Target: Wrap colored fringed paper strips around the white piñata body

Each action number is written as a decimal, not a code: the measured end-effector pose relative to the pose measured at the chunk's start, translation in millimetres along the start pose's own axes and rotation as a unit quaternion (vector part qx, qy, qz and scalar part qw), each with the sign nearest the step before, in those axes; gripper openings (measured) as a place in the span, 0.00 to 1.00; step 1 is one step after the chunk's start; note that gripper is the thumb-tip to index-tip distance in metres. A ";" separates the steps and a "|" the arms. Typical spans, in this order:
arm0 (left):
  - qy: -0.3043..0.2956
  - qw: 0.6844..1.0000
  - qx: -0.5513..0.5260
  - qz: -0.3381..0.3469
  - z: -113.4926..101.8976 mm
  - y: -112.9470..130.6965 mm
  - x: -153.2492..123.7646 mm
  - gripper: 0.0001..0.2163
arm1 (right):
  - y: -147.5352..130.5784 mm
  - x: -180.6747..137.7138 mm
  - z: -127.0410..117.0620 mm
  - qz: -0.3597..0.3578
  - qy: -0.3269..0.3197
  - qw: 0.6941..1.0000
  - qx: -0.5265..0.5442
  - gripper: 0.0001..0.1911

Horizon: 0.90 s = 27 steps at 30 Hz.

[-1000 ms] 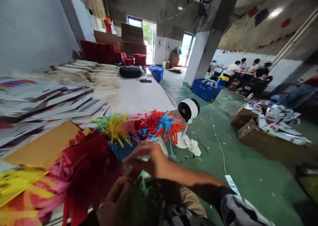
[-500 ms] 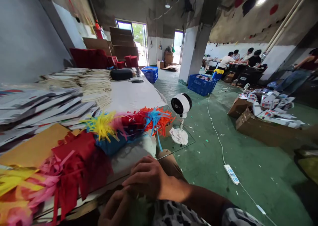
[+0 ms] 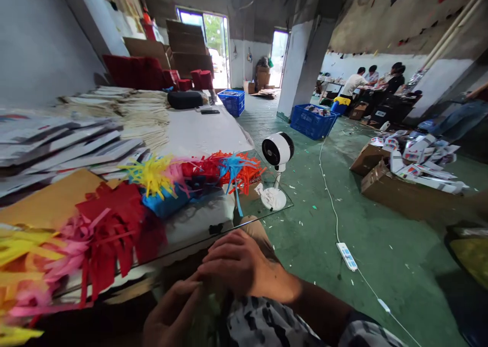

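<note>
My right hand [image 3: 238, 263] is over my lap just off the table's front edge, its fingers bent and pressed together. Below and to its left, my left hand [image 3: 173, 311] is closed too, with its fingertips near the right hand's fingers. Whatever may be between the fingers is hidden. On the table beside them lies a bundle of red tissue-paper fringe [image 3: 114, 227] with pink strips [image 3: 72, 250] and yellow strips [image 3: 26, 248]. Farther back is another fringed paper bundle, with a yellow tuft [image 3: 154, 177], a blue base [image 3: 165, 202] and an orange-red end [image 3: 247, 171].
Stacks of white printed sheets [image 3: 72, 149] and a yellow-orange sheet [image 3: 49, 199] cover the left of the table. A white fan [image 3: 280, 149] stands on the floor beyond the table, right of it. A power strip [image 3: 346, 256] and filled cardboard box [image 3: 404, 189] lie right. People sit far back.
The view has tilted slightly downward, so the background sits higher. Both hands stay close together over my lap, with little movement.
</note>
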<state>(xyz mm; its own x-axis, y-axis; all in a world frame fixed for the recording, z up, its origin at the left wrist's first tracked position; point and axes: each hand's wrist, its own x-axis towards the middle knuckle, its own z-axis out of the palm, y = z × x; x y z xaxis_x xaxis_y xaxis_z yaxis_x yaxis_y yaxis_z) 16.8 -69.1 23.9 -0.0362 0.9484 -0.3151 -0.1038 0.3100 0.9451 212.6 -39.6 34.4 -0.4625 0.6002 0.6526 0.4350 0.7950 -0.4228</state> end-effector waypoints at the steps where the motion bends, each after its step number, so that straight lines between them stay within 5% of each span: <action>1: -0.001 1.000 0.006 0.014 1.9 1.9 -4.0 0.16 | -0.7 -4.1 2.6 0.030 0.038 0.999 0.021 0.10; 4: 0.025 0.998 0.033 0.047 8.2 2.7 -13.6 0.15 | -6.8 -15.9 7.0 0.191 0.138 0.963 0.132 0.06; 8: 0.030 0.993 0.042 0.109 13.5 -5.2 -14.6 0.09 | -15.4 -22.1 5.5 0.343 0.156 0.889 0.260 0.04; 27: 0.009 0.982 0.026 0.185 12.4 -13.0 -15.1 0.03 | -29.2 -22.9 32.2 0.368 0.168 0.870 0.284 0.02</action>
<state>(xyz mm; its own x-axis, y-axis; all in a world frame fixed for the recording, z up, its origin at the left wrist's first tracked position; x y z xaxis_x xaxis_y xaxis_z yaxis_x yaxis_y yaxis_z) 31.0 -86.6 17.4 -0.0792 0.9956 0.0500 -0.0294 -0.0525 0.9982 185.6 -73.7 11.6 0.0735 0.9806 0.1816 0.0224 0.1805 -0.9833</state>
